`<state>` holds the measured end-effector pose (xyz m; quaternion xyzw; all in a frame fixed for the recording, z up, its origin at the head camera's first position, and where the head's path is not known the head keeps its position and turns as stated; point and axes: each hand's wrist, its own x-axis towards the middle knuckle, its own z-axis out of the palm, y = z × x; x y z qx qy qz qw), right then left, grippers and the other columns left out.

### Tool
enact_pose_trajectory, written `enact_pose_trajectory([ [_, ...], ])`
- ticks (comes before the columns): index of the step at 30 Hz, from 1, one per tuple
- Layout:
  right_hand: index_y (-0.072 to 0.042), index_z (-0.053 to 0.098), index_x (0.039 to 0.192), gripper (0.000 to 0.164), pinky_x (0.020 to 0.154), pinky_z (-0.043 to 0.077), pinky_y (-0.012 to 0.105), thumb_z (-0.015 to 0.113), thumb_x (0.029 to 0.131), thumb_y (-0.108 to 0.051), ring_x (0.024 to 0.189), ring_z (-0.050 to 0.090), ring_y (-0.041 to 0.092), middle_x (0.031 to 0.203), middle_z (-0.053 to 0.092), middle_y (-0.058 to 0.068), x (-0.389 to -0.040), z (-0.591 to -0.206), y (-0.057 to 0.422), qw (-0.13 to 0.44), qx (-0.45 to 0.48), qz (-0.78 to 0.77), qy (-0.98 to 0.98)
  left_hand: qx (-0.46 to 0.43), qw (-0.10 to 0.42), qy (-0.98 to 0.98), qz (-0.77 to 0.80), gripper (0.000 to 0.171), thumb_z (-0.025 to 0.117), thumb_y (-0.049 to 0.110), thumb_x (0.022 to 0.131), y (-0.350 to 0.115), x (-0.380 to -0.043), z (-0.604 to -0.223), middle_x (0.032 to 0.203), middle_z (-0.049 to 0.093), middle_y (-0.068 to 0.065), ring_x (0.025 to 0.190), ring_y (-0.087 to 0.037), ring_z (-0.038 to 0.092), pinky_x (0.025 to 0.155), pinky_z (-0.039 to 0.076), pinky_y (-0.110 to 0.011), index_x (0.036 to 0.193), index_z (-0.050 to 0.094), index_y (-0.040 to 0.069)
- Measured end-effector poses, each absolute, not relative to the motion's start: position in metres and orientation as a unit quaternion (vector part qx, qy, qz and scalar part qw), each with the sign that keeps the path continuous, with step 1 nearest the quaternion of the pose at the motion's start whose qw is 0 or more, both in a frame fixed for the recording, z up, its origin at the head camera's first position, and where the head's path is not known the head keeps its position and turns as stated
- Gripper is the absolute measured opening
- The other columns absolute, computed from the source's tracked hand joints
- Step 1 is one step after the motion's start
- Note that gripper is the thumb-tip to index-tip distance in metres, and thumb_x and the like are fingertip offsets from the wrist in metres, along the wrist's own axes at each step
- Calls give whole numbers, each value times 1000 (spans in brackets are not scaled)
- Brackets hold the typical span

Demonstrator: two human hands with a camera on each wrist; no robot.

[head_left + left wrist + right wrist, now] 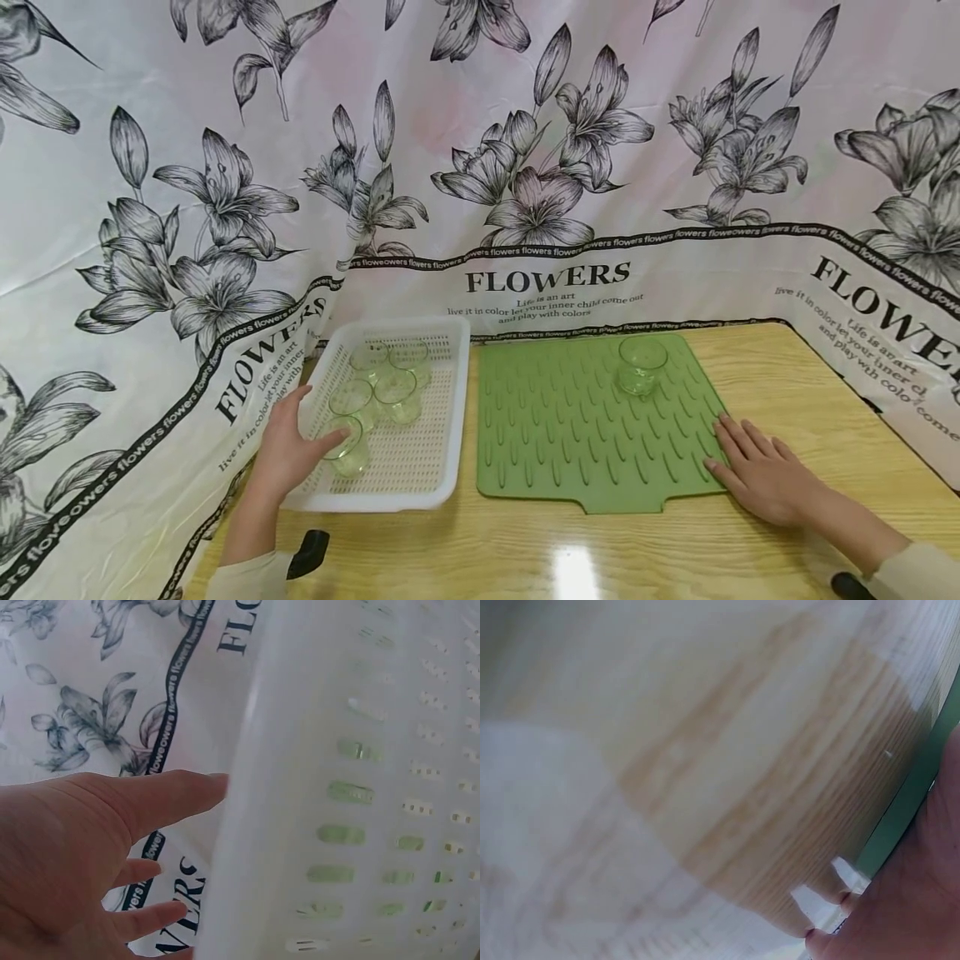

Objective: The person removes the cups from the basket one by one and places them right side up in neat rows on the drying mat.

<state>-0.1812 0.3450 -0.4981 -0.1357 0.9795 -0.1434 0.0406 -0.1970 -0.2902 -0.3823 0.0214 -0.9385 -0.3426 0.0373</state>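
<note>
At the nine o'clock side of the green mat (547, 454) stands a white basket (420, 475), and inside it are five clear glasses (397, 408). The left hand (288, 450) is at about half past eight of the basket, with its thumb above the nearest glass (352, 462), which stands between seven and eight o'clock there. The fingers of this hand are spread and not closed around anything; if the thumb touches the glass, I cannot tell. One more glass (639, 379) stands upright on the mat, between one and two o'clock from its middle. Towards four o'clock of the mat, the right hand (768, 471) lies flat with straight fingers, grasping nothing, its fingertips at the mat's edge, above the wooden table (420, 550). At twelve o'clock, behind everything, hangs a cloth (697, 283) with printed flowers.
</note>
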Motion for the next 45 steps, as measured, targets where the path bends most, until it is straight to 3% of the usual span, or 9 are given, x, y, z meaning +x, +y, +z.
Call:
enact_pose_trajectory([
  [14, 12, 19, 157, 73, 109, 13, 80, 37, 111, -42, 146, 14, 60, 162, 18, 36, -180, -497, 348, 38, -132, -140, 981, 12, 63, -936, -347, 87, 76, 25, 93, -292, -201, -390, 162, 18, -33, 147, -54, 20, 116, 25, -70, 158, 25, -1],
  [23, 12, 20, 157, 74, 109, 13, 80, 38, 111, -43, 146, 14, 60, 162, 18, 36, -181, -498, 347, 42, -133, -140, 980, 14, 76, -937, -340, 84, 77, 22, 91, -291, -199, -394, 157, 27, -32, 141, -53, 32, 112, 31, -69, 156, 29, -2],
  [45, 11, 20, 157, 75, 109, 13, 80, 38, 111, -44, 146, 14, 60, 162, 19, 36, -181, -501, 344, 42, -135, -141, 980, 13, 15, -939, -344, 94, 78, 26, 90, -289, -200, -402, 161, 25, -31, 142, -52, 33, 110, 36, -69, 159, 21, -3],
])
